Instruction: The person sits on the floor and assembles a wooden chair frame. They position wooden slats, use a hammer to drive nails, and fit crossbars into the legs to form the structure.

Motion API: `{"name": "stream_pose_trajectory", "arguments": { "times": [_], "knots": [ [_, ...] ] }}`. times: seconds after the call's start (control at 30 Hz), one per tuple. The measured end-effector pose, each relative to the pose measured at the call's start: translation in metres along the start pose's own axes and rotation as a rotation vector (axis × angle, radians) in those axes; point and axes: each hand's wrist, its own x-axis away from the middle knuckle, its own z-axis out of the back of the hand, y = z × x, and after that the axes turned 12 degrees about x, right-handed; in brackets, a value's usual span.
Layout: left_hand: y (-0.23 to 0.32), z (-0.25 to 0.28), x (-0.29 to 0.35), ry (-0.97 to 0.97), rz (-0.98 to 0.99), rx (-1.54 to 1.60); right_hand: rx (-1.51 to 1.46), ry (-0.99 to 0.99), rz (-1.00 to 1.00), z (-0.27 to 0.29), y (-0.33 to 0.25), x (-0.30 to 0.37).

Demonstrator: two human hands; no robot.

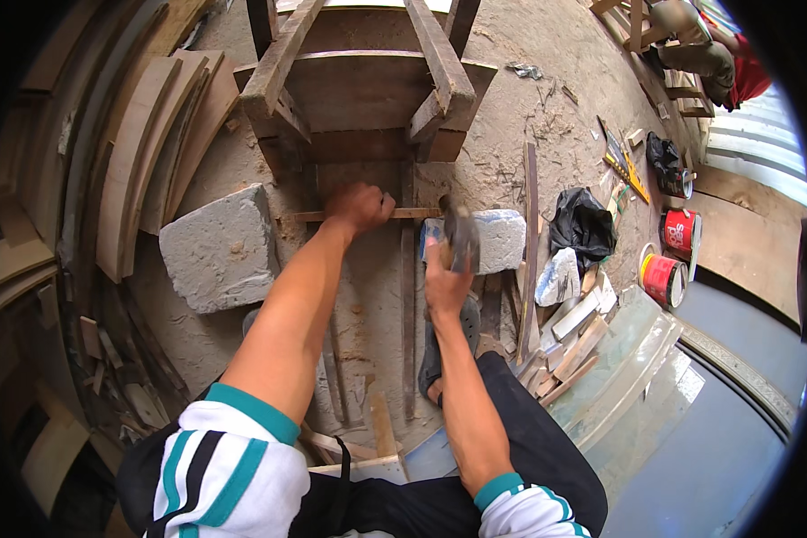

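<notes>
A thin wooden strip [412,213] lies crosswise in front of me, its right end at a whitish block [500,242] with blue marks. My left hand [359,208] is closed on the strip near its middle. My right hand [446,285] grips a hammer [460,235], smeared by motion, above the strip's right end and the block. What the hammer head touches, if anything, I cannot make out. Two long narrow wooden bars [409,314] run toward me below the strip. Just beyond my hands stands a wooden frame [359,94] with thick legs.
A large pale block [220,249] sits left of my forearm. Curved boards [139,161] lean at the left. To the right are wood offcuts [578,341], a black plastic bag [583,224], a yellow-handled saw [628,170], red cans [662,276] and glass sheets [619,386]. Another person [717,63] sits far right.
</notes>
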Motion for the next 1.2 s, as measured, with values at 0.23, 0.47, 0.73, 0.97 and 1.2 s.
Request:
{"name": "stream_pose_trajectory", "arguments": {
  "times": [0.23,0.47,0.73,0.97,1.2],
  "knots": [
    [-0.001,-0.002,-0.002,-0.042,0.084,0.077,0.001,-0.235,-0.157,0.001,-0.016,0.018],
    [0.004,0.001,-0.003,-0.075,0.063,0.052,0.150,-0.130,0.005,-0.003,-0.024,0.014],
    [0.002,0.001,-0.001,-0.058,0.081,0.049,0.210,-0.021,0.160,0.005,-0.032,0.013],
    [-0.001,0.002,-0.005,-0.100,0.055,0.015,0.209,-0.232,-0.124,-0.008,-0.031,-0.003],
    [0.003,-0.002,-0.001,-0.054,0.036,0.011,0.318,-0.393,-0.254,-0.018,-0.007,0.009]
  ]
}}
